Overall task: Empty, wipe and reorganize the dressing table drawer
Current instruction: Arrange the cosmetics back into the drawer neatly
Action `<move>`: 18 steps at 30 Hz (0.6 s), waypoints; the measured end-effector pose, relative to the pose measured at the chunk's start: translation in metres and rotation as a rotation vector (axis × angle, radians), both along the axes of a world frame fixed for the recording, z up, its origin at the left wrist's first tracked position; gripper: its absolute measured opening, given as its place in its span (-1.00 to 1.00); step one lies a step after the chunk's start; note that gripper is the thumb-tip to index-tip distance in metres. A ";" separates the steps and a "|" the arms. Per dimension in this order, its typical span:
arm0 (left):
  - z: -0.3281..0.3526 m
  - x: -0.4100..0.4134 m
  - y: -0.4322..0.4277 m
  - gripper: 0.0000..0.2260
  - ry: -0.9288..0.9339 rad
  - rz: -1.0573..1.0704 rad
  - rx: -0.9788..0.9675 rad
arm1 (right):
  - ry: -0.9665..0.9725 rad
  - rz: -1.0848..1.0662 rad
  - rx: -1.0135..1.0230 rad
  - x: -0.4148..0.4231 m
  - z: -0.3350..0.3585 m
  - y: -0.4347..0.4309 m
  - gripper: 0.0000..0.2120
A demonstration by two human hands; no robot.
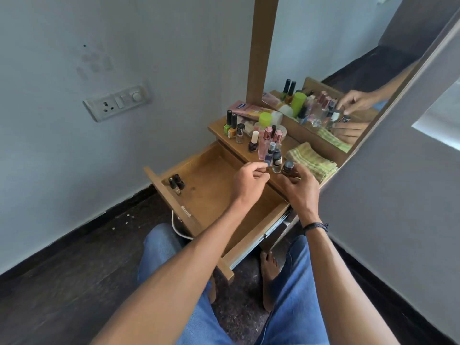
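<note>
Right hand (297, 186) gripping dark-capped bottle (288, 168), left hand (250, 180) loosely curled, holding nothing, labels unreadable

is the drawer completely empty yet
No, two small dark bottles still lie in the far left corner of the open drawer.

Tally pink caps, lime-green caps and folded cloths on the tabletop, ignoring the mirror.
Pink caps: 2
Lime-green caps: 1
Folded cloths: 1
Total: 4
</note>
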State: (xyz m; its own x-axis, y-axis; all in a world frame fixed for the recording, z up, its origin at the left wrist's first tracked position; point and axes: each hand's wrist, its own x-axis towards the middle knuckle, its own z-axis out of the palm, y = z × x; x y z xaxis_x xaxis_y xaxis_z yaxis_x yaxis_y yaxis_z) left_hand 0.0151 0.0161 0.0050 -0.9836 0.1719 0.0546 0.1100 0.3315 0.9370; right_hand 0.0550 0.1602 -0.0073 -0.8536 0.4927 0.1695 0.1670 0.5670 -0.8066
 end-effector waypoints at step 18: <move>0.000 0.010 0.021 -0.77 -0.104 0.064 0.131 | -0.005 -0.018 0.197 0.000 -0.011 0.001 -0.75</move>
State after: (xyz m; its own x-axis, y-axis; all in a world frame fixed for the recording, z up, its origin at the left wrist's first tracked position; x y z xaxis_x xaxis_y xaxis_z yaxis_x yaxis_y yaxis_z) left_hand 0.0246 0.0375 0.0045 -0.9939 0.1064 -0.0299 -0.0070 0.2093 0.9778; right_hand 0.0550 0.1614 -0.0182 -0.8458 0.4661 0.2597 0.1828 0.7104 -0.6797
